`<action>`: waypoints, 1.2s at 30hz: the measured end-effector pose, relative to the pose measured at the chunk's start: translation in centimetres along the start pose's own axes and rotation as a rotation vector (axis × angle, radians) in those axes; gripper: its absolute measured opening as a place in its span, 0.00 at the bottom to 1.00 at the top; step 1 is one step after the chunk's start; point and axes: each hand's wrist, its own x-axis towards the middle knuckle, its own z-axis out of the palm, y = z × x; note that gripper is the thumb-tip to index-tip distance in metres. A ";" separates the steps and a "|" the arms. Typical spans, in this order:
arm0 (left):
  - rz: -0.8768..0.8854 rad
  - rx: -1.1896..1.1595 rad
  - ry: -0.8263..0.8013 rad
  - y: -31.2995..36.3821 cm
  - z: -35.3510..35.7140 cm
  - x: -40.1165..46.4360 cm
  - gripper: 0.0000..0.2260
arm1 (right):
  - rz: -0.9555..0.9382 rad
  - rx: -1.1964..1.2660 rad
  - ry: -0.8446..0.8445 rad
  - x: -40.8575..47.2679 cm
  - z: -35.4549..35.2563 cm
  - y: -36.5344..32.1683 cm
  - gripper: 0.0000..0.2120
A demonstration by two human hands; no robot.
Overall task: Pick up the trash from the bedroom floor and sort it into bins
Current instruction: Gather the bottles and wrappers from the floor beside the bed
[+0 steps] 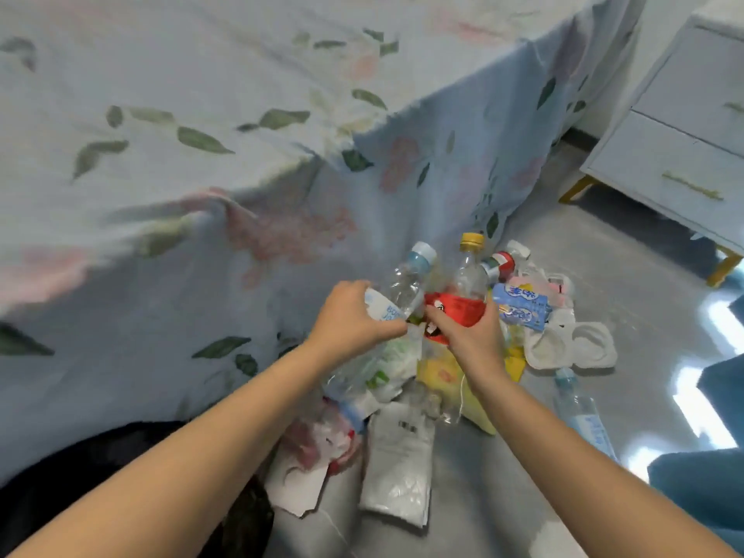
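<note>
A heap of trash lies on the grey floor beside the bed. My left hand [352,318] grips a clear plastic bottle with a pale blue cap [406,281]. My right hand [469,336] grips a clear bottle with a yellow cap and red label [467,279]. Both bottles are held above the heap, necks pointing away from me. Under my hands lie a yellow wrapper [441,372], a white pouch [396,477], a crumpled pink-and-white bag [318,441], a blue-and-white packet [521,306], a white moulded tray [571,344] and another clear bottle [579,412].
The bed with its floral blue sheet [201,155] fills the left and the back. A pale nightstand with gold legs [676,155] stands at the right. Teal fabric [704,477] lies at the right edge. A dark cloth [120,457] sits at the lower left.
</note>
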 end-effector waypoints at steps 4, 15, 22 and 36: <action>-0.013 -0.183 0.186 -1.5 -6.5 -6.8 0.25 | -0.184 0.027 -0.208 -4.9 5.0 -5.2 0.34; -0.416 -0.299 0.820 -15.3 -17.7 -33.3 0.26 | -0.316 0.136 -0.883 -26.1 17.9 -10.5 0.39; -0.621 -0.383 1.239 -18.9 -18.5 -46.9 0.30 | -0.380 0.203 -1.280 -40.1 21.2 -10.4 0.34; -1.018 -0.253 1.163 -28.5 -12.0 -53.5 0.30 | -0.294 -0.408 -1.527 -51.7 26.5 2.8 0.39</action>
